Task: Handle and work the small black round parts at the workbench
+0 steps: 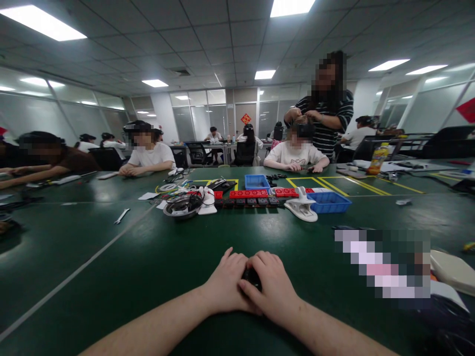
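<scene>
The black object (253,278) lay low between the two hands, just above or on the near part of the green table (166,262); which of the two, the view did not show. Most of it was covered, so its shape could not be told. The right hand (272,279) was curled over it, thumb across its near side and fingers bent around it. The left hand (227,277) was pressed close on the other side, its fingers loosely bent and one digit raised; whether those fingers gripped the object I could not tell.

The likeliest trouble was a slip: the surface looked smooth, and if the right thumb had eased while the left gave only side support, the object could have dropped or skidded. The overlapping hands also hid it, so a poor hold or a wrong turn could have passed unseen.

Farther out, the red strip (248,194) stood between the bowl (181,210) and the white clip (302,207), near the blue bin (330,201). A long reach there could have snagged the loose cables (172,188) around the bowl and dragged things along. The spanner (121,216) lay well apart to the left, a small risk unless a forearm swept wide.
</scene>
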### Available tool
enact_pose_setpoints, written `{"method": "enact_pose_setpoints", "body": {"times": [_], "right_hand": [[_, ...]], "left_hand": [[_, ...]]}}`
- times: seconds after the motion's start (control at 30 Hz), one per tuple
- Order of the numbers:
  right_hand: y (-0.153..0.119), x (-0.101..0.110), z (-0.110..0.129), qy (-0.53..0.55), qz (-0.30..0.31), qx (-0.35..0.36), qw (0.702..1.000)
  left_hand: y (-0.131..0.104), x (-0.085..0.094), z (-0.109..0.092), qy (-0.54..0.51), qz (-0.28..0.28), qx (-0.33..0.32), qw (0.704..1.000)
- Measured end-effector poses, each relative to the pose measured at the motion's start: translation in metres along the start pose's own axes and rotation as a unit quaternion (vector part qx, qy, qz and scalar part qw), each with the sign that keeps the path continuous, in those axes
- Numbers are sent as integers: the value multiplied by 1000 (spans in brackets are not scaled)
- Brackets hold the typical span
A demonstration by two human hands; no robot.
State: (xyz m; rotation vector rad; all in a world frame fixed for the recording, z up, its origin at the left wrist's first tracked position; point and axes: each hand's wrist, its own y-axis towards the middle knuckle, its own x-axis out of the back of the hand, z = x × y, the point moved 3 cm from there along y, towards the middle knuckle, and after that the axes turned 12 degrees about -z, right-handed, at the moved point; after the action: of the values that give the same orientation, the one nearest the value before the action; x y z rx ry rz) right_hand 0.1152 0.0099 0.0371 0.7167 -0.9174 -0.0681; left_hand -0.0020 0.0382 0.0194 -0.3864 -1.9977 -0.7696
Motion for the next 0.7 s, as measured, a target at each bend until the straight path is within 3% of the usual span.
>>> {"method": "enact_pose_setpoints", "body": {"times": [0.33, 0.7], "right_hand": [[2, 2, 0, 30, 50, -2, 998], [-7, 10, 20, 173, 33, 180, 968]], "left_hand": [[0, 0, 0, -29, 7, 17, 999], [2, -1, 12, -129, 74, -64, 987]]}}
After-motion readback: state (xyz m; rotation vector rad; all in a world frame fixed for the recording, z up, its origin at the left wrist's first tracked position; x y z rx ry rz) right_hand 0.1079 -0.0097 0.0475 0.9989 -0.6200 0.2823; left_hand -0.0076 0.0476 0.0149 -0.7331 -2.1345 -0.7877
